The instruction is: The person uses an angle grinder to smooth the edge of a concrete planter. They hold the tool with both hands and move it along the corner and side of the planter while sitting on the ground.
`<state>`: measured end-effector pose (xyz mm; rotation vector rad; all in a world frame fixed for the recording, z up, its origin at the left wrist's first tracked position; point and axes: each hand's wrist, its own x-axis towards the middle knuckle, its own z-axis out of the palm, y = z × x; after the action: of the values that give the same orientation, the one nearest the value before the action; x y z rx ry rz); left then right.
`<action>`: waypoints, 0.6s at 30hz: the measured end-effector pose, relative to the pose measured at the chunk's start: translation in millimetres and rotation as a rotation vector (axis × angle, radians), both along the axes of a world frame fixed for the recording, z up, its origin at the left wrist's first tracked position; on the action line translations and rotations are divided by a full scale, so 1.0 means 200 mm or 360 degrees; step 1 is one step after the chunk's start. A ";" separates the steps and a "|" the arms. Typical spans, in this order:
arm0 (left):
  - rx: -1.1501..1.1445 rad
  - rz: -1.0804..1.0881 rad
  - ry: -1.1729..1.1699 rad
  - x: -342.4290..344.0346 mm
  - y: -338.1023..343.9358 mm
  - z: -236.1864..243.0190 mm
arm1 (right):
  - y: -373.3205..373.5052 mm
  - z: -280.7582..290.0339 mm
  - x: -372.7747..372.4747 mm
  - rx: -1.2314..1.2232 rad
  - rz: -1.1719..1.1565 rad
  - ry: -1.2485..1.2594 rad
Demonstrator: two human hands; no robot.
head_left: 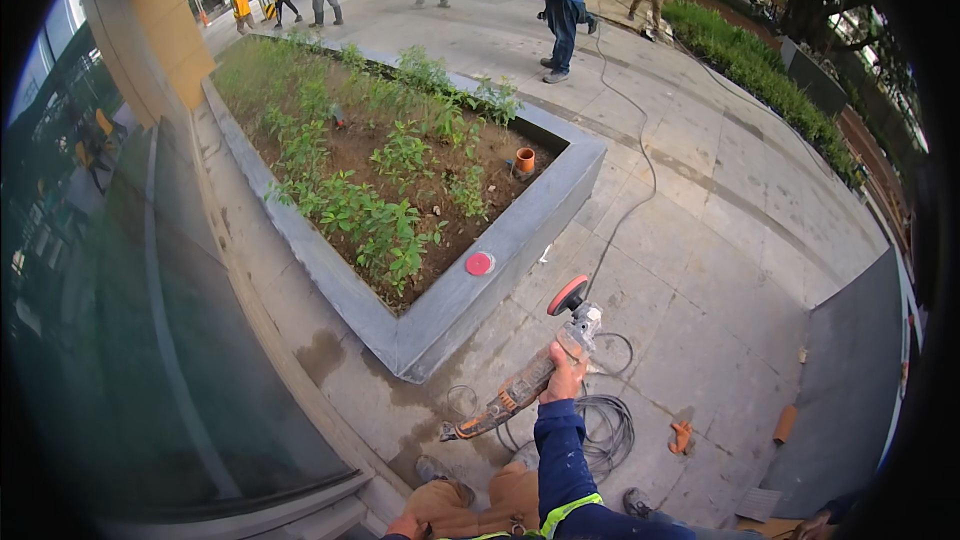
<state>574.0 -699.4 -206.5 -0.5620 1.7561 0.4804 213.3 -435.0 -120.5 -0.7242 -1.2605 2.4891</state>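
Observation:
My right hand is wrapped round the body of a dusty orange and grey angle grinder. The tool is raised off the ground, its head pointing away from me and its red-edged round pad tilted up. Low in the picture, my left hand rests by my brown-trousered leg, its fingers mostly out of sight. A pink-red disc lies flat on the near corner ledge of the grey stone planter, beyond the grinder.
A black cable lies coiled below the grinder, and another stretch runs far across the paving. An orange glove and an orange block lie to the right, near a grey panel. Glass stands left. Several people are farther off.

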 end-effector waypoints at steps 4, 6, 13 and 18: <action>0.0061 0.0050 0.0044 0.09 -0.04 0.06 | -0.11 0.05 0.07 0.0013 0.0049 0.0033; 0.0091 0.0070 0.0064 0.15 -0.05 0.10 | -0.14 0.08 0.11 0.0045 0.0074 0.0048; 0.0272 0.0191 0.0151 0.25 -0.11 0.16 | -0.22 0.10 0.28 0.0243 0.0114 0.0019; 0.0347 0.0273 0.0339 0.42 -0.28 0.07 | -0.34 0.05 0.37 0.0164 0.0169 0.0024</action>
<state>658.4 -755.6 -193.1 -0.5225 1.8343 0.8677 287.2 -503.4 -110.1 -0.6279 -1.4455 2.4845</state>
